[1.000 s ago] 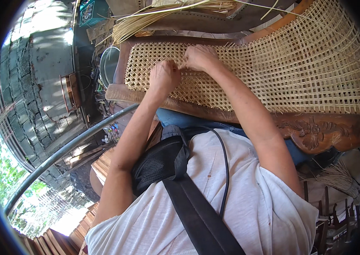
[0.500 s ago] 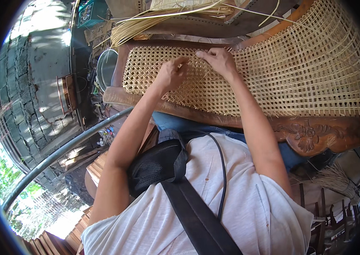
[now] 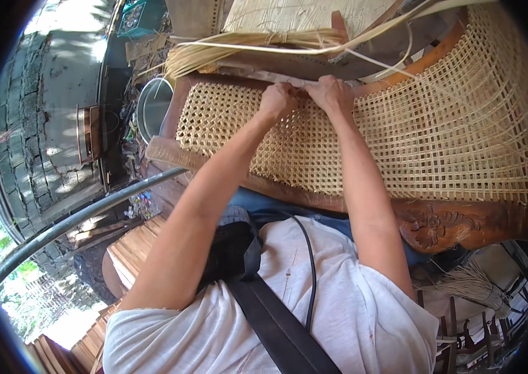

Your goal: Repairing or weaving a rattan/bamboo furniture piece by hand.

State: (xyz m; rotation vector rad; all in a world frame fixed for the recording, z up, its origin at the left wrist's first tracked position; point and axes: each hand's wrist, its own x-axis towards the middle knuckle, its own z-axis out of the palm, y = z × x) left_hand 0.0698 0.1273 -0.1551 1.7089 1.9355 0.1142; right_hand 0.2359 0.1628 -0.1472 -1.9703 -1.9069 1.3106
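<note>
The woven cane panel (image 3: 295, 149) lies across the person's lap, set in a brown wooden frame (image 3: 176, 154), its tight mesh on the left opening into a looser, wider lattice toward the right. Both hands are at the far edge of the cane, next to the frame's far rail, with the left hand (image 3: 278, 101) and the right hand (image 3: 334, 96) side by side and their fingertips nearly meeting. The fingers of each hand are bent inward over the weave; whether they pinch a strand or only press on the cane cannot be told, since the knuckles cover it. The near rail carries a carved flower (image 3: 435, 225) right of the right forearm. Beyond the panel lies a bundle of thin cane strips (image 3: 242, 53), and long pale strips (image 3: 401, 23) run from near it toward the upper right. A round bucket (image 3: 155, 109) stands just beside the frame's left end, with a teal crate (image 3: 133, 19) farther off behind it. A metal pipe (image 3: 83, 216) slants up from the lower left toward the frame. At lower right, another bunch of loose strands (image 3: 473, 283) lies well apart from the hands.
</note>
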